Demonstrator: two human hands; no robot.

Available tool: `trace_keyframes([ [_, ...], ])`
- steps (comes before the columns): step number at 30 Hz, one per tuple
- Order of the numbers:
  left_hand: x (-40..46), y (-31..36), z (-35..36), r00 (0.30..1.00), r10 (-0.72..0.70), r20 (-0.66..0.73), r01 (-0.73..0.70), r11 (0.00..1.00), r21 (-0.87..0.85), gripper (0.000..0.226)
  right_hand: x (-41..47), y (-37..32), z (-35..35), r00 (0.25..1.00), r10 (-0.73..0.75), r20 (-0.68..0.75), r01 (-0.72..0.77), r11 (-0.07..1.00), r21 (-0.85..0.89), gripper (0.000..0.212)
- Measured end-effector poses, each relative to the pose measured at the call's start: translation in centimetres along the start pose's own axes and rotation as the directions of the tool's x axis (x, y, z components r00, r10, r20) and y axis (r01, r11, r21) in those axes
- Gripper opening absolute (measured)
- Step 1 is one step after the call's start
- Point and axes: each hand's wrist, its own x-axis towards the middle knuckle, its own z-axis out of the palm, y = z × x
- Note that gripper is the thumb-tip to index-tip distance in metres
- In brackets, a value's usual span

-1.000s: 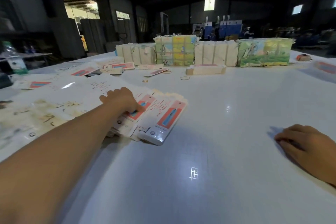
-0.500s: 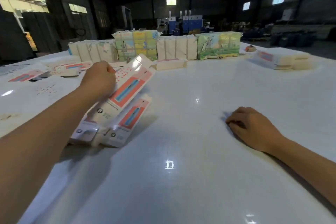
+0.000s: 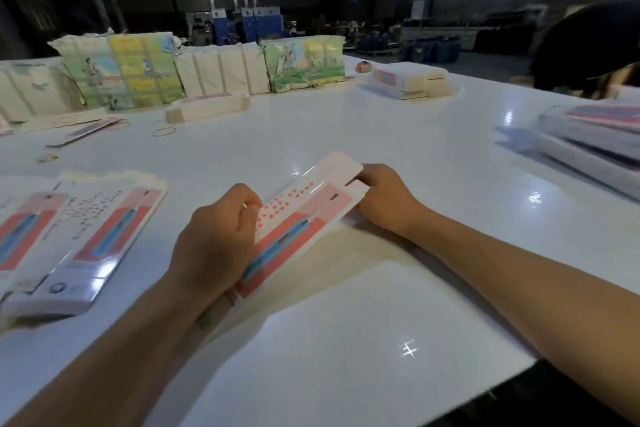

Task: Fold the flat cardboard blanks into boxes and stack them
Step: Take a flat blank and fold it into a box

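You hold one flat cardboard blank [image 3: 304,215] in both hands, just above the near middle of the white surface [image 3: 346,340], tilted with its far end raised. It is printed pink, red and blue, with a rounded tab at the far end. It looks light, thin and springy, likely to crease wherever you squeeze, so grip it by the long edges beside the fold lines, not on the printed face. Your left hand [image 3: 214,243] has its fingers curled round the near left edge. Your right hand [image 3: 384,198] pinches the far right corner. To the left lies a fanned pile of blanks [image 3: 90,236]. Wrapped bundles [image 3: 207,69] line the far side.
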Motion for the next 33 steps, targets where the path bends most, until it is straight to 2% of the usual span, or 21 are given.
trace_keyframes([
  [1, 0.1, -0.2, 0.0, 1.0, 0.008, -0.009, -0.008, 1.0, -0.006, 0.043, 0.2, -0.3, -0.3, 0.995, 0.101, -0.025, -0.093, 0.968, 0.235, 0.021],
  [2, 0.2, -0.2, 0.0, 1.0, 0.009, -0.016, -0.009, 1.0, -0.011, 0.043, 0.4, -0.5, -0.5, 0.982, 0.189, 0.012, -0.174, 0.876, 0.449, 0.025],
  [4, 0.3, -0.2, 0.0, 1.0, 0.007, -0.019, -0.007, 1.0, -0.018, 0.042, 0.5, -0.9, -0.9, 0.955, 0.251, 0.157, -0.288, 0.667, 0.687, 0.033],
  [5, 0.3, 0.0, -0.2, 1.0, 0.006, -0.018, -0.007, 1.0, -0.02, 0.042, 0.4, -1.1, -1.0, 0.944, 0.246, 0.219, -0.327, 0.615, 0.717, 0.036],
  [6, 0.2, 0.2, -0.3, 1.0, 0.007, -0.016, -0.007, 1.0, -0.017, 0.042, 0.3, -1.2, -1.0, 0.94, 0.232, 0.251, -0.342, 0.608, 0.717, 0.036],
  [10, -0.1, 1.2, -0.2, 0.996, 0.066, -0.054, -0.057, 0.985, 0.165, 0.051, 0.0, -1.2, -0.7, 0.955, 0.215, 0.206, -0.298, 0.678, 0.672, 0.02],
  [12, -0.2, 2.2, 0.3, 0.995, 0.075, -0.058, -0.055, 0.952, 0.301, 0.073, -0.2, -1.3, -0.5, 0.966, 0.188, 0.176, -0.258, 0.718, 0.647, 0.026],
  [14, -0.4, 3.3, 1.0, 0.998, 0.068, 0.003, -0.063, 0.911, 0.407, 0.099, -0.3, -1.4, -0.4, 0.973, 0.165, 0.159, -0.229, 0.726, 0.648, 0.028],
  [16, -0.6, 3.8, 1.2, 0.998, 0.064, 0.01, -0.063, 0.914, 0.4, 0.107, -0.3, -1.6, -0.6, 0.966, 0.164, 0.199, -0.257, 0.667, 0.7, 0.023],
  [19, -0.6, 4.0, 1.0, 0.991, 0.102, -0.083, -0.071, 0.944, 0.323, 0.098, -0.5, -1.7, -1.0, 0.932, 0.175, 0.318, -0.363, 0.477, 0.801, 0.02],
  [20, -0.6, 4.0, 1.0, 0.987, 0.118, -0.112, -0.075, 0.941, 0.33, 0.095, -0.5, -1.8, -0.9, 0.939, 0.174, 0.296, -0.344, 0.478, 0.808, 0.019],
  [21, -0.6, 4.1, 1.0, 0.983, 0.131, -0.131, -0.077, 0.932, 0.354, 0.093, -0.6, -1.8, -0.6, 0.96, 0.17, 0.221, -0.279, 0.558, 0.781, 0.018],
  [22, -0.6, 4.1, 1.0, 0.98, 0.14, -0.143, -0.076, 0.922, 0.38, 0.092, -0.8, -1.9, -0.4, 0.983, 0.154, 0.102, -0.181, 0.696, 0.695, 0.02],
  [23, -0.6, 4.1, 1.1, 0.978, 0.141, -0.156, -0.068, 0.915, 0.398, 0.09, -1.0, -2.0, -0.2, 0.994, 0.102, -0.047, -0.061, 0.842, 0.536, 0.025],
  [24, -0.6, 4.2, 1.1, 0.977, 0.129, -0.17, -0.049, 0.912, 0.406, 0.089, -1.3, -2.0, 0.0, 0.984, -0.007, -0.18, 0.066, 0.943, 0.326, 0.029],
  [25, -0.5, 4.2, 1.1, 0.977, 0.104, -0.186, -0.019, 0.913, 0.408, 0.089, -1.4, -2.0, 0.2, 0.958, -0.133, -0.253, 0.171, 0.976, 0.133, 0.029],
  [27, -0.3, 4.4, 1.0, 0.974, 0.062, -0.219, 0.034, 0.911, 0.41, 0.089, -1.6, -1.8, 0.4, 0.933, -0.245, -0.262, 0.239, 0.969, -0.057, 0.029],
  [31, -0.3, 4.7, 1.1, 0.969, 0.04, -0.243, 0.079, 0.884, 0.461, 0.089, -2.1, -1.9, 1.1, 0.942, -0.299, -0.15, 0.248, 0.925, -0.288, 0.031],
  [33, -0.3, 4.7, 1.1, 0.974, -0.005, -0.225, 0.12, 0.858, 0.499, 0.088, -2.1, -2.2, 1.3, 0.949, -0.279, -0.145, 0.236, 0.937, -0.259, 0.029],
])
